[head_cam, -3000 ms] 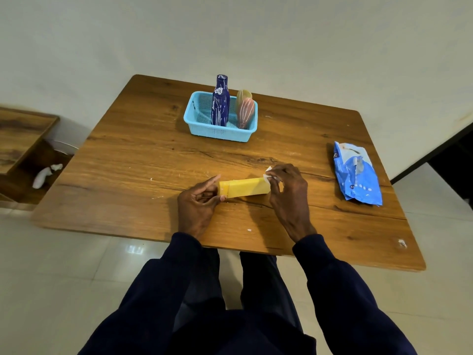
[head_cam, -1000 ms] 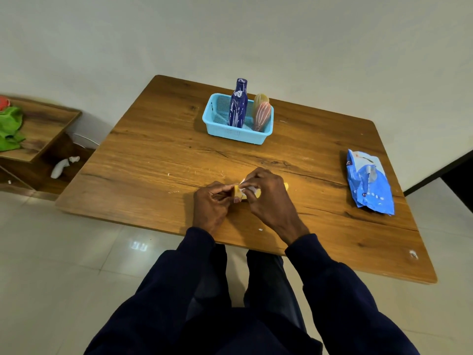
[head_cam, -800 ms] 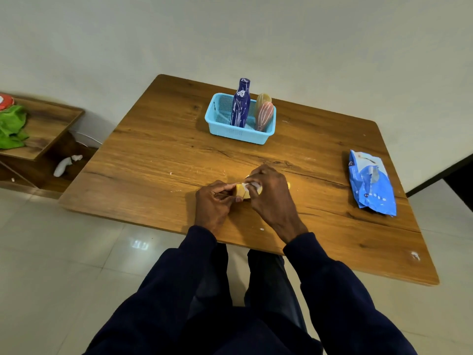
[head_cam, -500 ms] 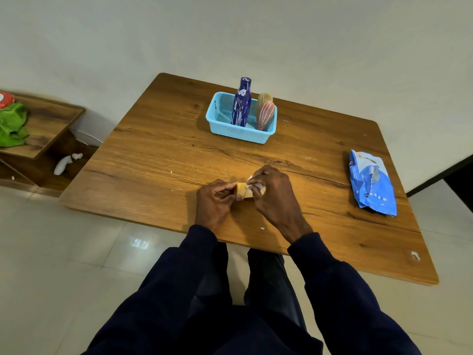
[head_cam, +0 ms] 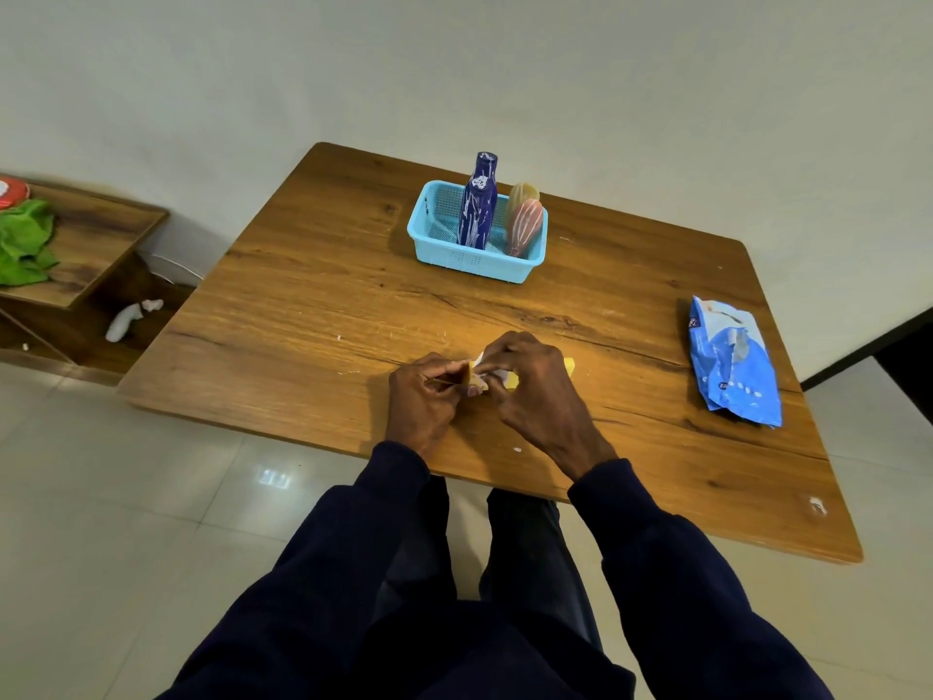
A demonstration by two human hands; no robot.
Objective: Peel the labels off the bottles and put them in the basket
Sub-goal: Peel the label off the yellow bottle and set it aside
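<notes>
A yellow bottle (head_cam: 569,365) lies on the wooden table (head_cam: 313,315) near its front edge, mostly hidden under my hands. My left hand (head_cam: 421,404) grips its left end. My right hand (head_cam: 530,381) covers the middle and pinches a strip of white label (head_cam: 479,381) between the fingers. At the back of the table stands a light blue basket (head_cam: 439,245) holding a dark blue bottle (head_cam: 477,204) upright, a pink ribbed bottle (head_cam: 525,227) and a tan one (head_cam: 522,193) behind it.
A crumpled blue plastic bag (head_cam: 732,361) lies on the right side of the table. Small white paper scraps dot the wood near my hands. A low wooden shelf (head_cam: 86,245) with a green cloth (head_cam: 22,242) stands to the left on the tiled floor.
Three seconds ago the yellow bottle lay fully visible with my right hand at its right end. My right hand has since slid left over the bottle, working white label near my left hand.
</notes>
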